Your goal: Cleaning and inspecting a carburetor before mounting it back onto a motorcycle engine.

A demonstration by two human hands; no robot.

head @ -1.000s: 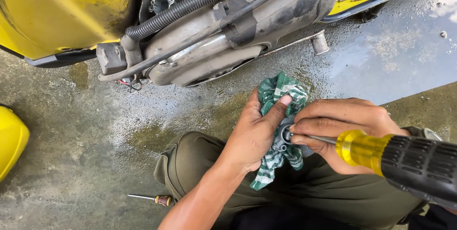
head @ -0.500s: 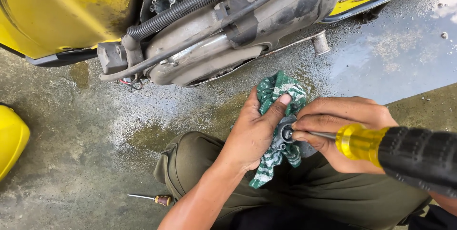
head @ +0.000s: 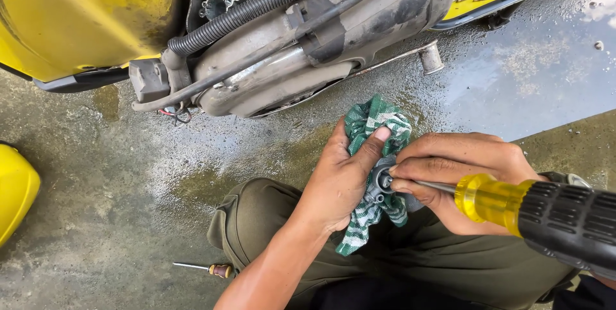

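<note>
Fingers [head: 359,156] cradling small grey part [head: 380,181] (possibly metal), screwdriver [head: 513,204] probing it

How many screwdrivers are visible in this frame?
2. A yellow-and-black screwdriver is in the right hand, its tip at the small grey part held in the left hand. A small one lies on the concrete floor. Others may be hidden.

Both hands [head: 340,181] [head: 462,175] together, fingers curled

scooter engine [head: 308,47] behind hands | cloth [head: 372,175] between hands | small screwdriver [head: 205,269] on floor [head: 96,220], left
</note>
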